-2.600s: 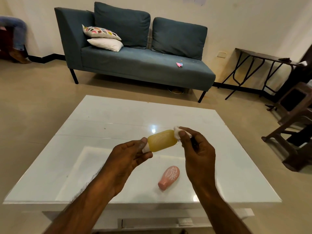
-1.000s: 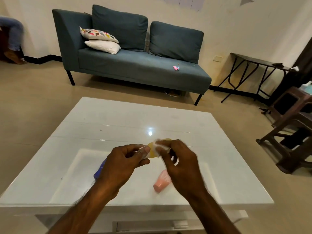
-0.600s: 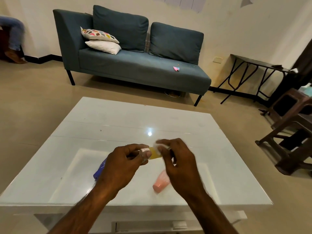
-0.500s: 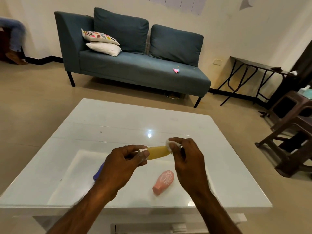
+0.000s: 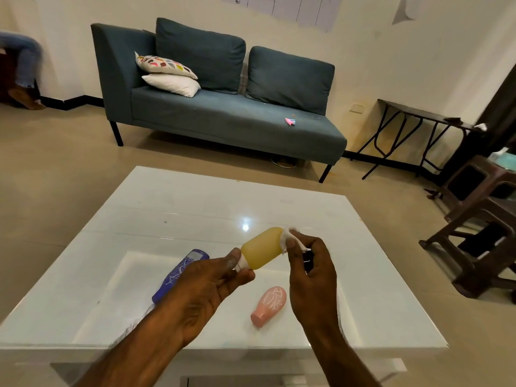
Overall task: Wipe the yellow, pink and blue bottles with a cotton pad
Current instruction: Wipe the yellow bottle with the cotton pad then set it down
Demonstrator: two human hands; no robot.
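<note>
My left hand [image 5: 206, 286] pinches the white cap end of the yellow bottle [image 5: 261, 247], which is held tilted above the white table [image 5: 195, 208]. A white cotton pad [image 5: 287, 240] is pressed against the bottle's far end by the fingertips of my right hand [image 5: 310, 269]. On the table below lies the pink bottle [image 5: 269, 305] on its side, cap toward me. The blue bottle [image 5: 178, 272] lies to the left, partly hidden behind my left hand.
A teal sofa [image 5: 223, 113] with two pillows [image 5: 167, 74] stands beyond the table. A dark folding table [image 5: 413, 127] and brown stools [image 5: 480, 219] are at the right. Someone's leg [image 5: 25, 65] shows at the far left.
The cotton pad has slid along the yellow bottle from near the cap out to its far end. The bottle is raised and tilted more, and the blue bottle shows more.
</note>
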